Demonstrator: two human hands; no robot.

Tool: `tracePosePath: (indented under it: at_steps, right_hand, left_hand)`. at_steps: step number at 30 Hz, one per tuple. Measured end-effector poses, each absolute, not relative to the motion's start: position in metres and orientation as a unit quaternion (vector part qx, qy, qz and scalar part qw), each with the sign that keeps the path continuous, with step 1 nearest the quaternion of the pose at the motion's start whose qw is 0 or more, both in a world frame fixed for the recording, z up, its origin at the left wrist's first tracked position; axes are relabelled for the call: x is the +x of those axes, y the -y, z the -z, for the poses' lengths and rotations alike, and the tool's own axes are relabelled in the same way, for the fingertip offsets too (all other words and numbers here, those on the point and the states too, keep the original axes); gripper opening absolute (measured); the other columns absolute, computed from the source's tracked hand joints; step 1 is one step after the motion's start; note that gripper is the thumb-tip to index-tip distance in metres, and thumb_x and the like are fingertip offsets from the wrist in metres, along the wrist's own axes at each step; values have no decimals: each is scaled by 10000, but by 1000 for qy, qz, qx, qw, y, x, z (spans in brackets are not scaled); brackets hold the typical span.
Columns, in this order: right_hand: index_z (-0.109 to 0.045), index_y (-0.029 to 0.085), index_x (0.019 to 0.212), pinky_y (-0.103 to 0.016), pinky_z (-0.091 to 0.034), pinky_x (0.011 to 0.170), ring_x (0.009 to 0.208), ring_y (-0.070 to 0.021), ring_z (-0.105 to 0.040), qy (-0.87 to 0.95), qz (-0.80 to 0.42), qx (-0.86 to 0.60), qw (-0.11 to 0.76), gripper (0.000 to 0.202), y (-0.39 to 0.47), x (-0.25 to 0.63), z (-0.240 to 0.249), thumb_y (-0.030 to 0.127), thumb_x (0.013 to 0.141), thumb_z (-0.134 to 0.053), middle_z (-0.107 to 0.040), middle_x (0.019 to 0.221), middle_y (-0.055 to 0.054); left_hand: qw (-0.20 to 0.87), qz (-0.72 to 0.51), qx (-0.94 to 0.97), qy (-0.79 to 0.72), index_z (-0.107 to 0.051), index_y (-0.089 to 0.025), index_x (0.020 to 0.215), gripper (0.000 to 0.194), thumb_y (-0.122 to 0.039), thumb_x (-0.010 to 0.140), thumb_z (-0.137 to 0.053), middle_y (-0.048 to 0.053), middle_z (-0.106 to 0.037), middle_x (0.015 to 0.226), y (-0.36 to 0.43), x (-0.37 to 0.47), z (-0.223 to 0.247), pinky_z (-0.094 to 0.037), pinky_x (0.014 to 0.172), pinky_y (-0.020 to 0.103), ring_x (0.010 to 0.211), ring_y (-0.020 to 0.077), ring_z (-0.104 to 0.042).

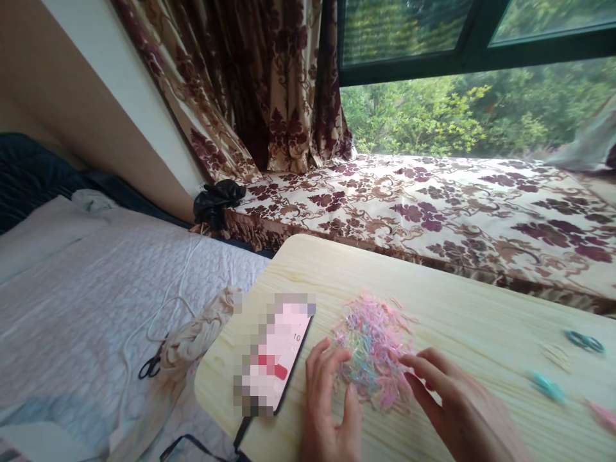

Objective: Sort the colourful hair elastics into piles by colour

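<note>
A loose heap of thin pastel elastic bands, mostly pink with some blue, yellow and lilac, lies on the pale wooden table. My left hand curves against the heap's left side, its fingers apart and nothing visible held in them. At the right edge of the heap is my right hand, thumb and forefinger brought close together on a pink elastic band; the exact grip is slightly blurred. Small separate bunches lie farther right: dark teal bands, cream bands, turquoise bands and pink bands.
A phone, partly pixelated, lies left of my left hand with a black strap. Beyond the table's left edge is a bed with crumpled beige cloth, a white cord and black-handled scissors. A flower-patterned window seat runs behind.
</note>
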State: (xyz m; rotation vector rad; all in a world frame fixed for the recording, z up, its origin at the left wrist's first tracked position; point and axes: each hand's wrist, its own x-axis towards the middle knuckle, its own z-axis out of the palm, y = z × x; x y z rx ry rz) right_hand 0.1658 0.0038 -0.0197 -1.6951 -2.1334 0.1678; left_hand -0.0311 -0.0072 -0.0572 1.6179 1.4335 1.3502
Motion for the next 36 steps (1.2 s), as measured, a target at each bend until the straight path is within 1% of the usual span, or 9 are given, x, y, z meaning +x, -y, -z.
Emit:
tracePosePath:
  at_steps: [4, 7, 12, 16, 22, 26, 29, 33, 36]
  right_hand:
    - [-676, 279, 929, -215, -458, 493, 589, -125, -662, 770, -71, -601, 200, 249, -6, 167, 21, 366, 971, -446, -679, 822, -10]
    - [-669, 275, 861, -211, -475, 530, 617, -124, -660, 748, -97, -615, 231, 270, -3, 169, 20, 389, 972, -451, -667, 797, -7]
    - [-704, 257, 834, -193, -507, 542, 579, -113, -634, 699, -179, -624, 300, 276, 4, 174, 22, 413, 945, -505, -661, 737, -6]
    - [-727, 253, 843, -187, -500, 509, 547, -104, -613, 683, -211, -623, 319, 258, 6, 182, 26, 406, 928, -537, -651, 708, 0]
    - [-721, 254, 868, -184, -510, 555, 589, -102, -633, 686, -174, -635, 309, 201, 15, 186, 25, 369, 917, -564, -654, 729, 8]
    - [-703, 261, 833, -190, -512, 575, 621, -109, -647, 658, -152, -672, 304, 245, 31, 196, 20, 426, 919, -544, -664, 758, 4]
    - [-719, 269, 872, -206, -523, 598, 680, -133, -676, 623, -125, -715, 291, 293, 44, 225, 21, 497, 903, -537, -695, 823, -12]
    - [-743, 290, 857, -265, -542, 608, 721, -188, -712, 567, -72, -782, 248, 331, 55, 280, 20, 576, 808, -585, -739, 896, -26]
    - [-748, 292, 842, -287, -531, 636, 773, -212, -723, 512, -90, -827, 216, 311, 55, 304, 11, 547, 792, -577, -759, 929, -45]
  left_hand:
    - [284, -507, 607, -542, -594, -226, 1230, 357, -157, 902, -469, 112, -624, 1251, 7, -30, 62, -466, 1069, 478, 1349, 275, -461]
    - [260, -514, 609, -545, -604, -229, 1210, 357, -137, 894, -466, 106, -650, 1203, 5, -27, 67, -480, 1051, 466, 1332, 270, -481]
    - [235, -519, 620, -539, -607, -241, 1197, 359, -117, 892, -463, 97, -658, 1194, 3, -26, 69, -494, 1031, 444, 1312, 261, -504]
    - [230, -520, 623, -537, -616, -249, 1188, 333, -142, 909, -469, 88, -667, 1180, 2, -26, 68, -498, 1029, 432, 1298, 256, -520]
    - [247, -517, 616, -541, -634, -244, 1162, 283, -203, 935, -471, 83, -659, 1192, 4, -27, 66, -484, 1040, 455, 1308, 264, -504]
    - [266, -499, 622, -541, -619, -253, 1177, 289, -198, 937, -467, 74, -656, 1188, 5, -29, 64, -461, 1056, 449, 1324, 250, -479]
    - [269, -493, 627, -540, -617, -261, 1172, 282, -206, 938, -470, 67, -652, 1183, 5, -29, 62, -460, 1053, 445, 1317, 247, -484]
    - [261, -483, 643, -534, -605, -263, 1181, 290, -187, 938, -467, 63, -647, 1187, 5, -32, 62, -463, 1055, 439, 1322, 241, -483]
    - [244, -458, 680, -519, -590, -263, 1215, 322, -161, 926, -489, 65, -639, 1211, 2, -39, 67, -491, 1037, 420, 1323, 238, -491]
